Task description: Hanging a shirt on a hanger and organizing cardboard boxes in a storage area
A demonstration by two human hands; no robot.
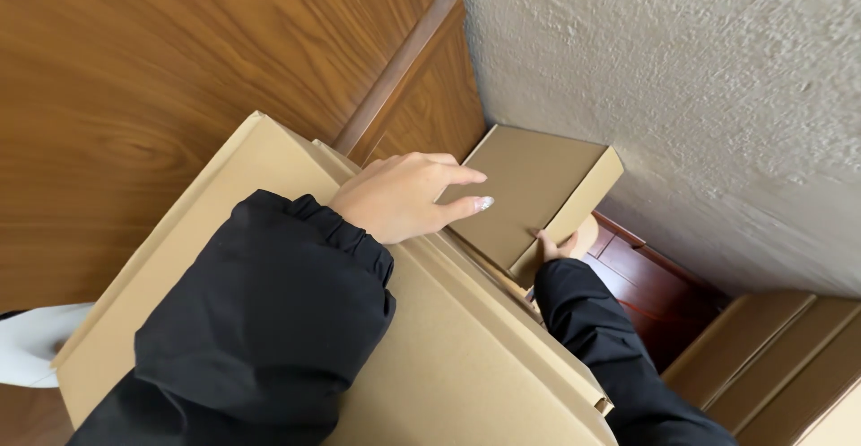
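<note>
Sleeves nearest the camera, black, gathered cuffs, both reaching away over the large cardboard box (pixel 448 365). That big box is lying tilted under the forearms, its flat tan panel and a folded flap edge showing; everything else is placed against it. Left hand (pixel 404 197) is resting just past the big box's far upper edge, fingers half spread, index and middle stretched forward and lying on top of the small cardboard box (pixel 529 186); pale polished nail showing on one fingertip. Not gripping, just pressing on the lid. Right hand (pixel 563 242) is sitting beyond the big box's right edge, under the small box's near corner, fingers curled up against its underside; probably supporting it, but most of the hand is hidden by the box, so the grip is not fully readable. Small box is closed, flat, tan, sitting beyond the big box and tilted, held between the two hands. Left of the big box: wooden door (pixel 179 60) with a raised panel strip. Beyond the small box: rough textured wall (pixel 700 96). Right of the big box, lower down: dark red wooden floor (pixel 655 294) and light wood trim (pixel 771 347). White object (pixel 31 343) is peeking out at the big box's left edge, unclear what.
</note>
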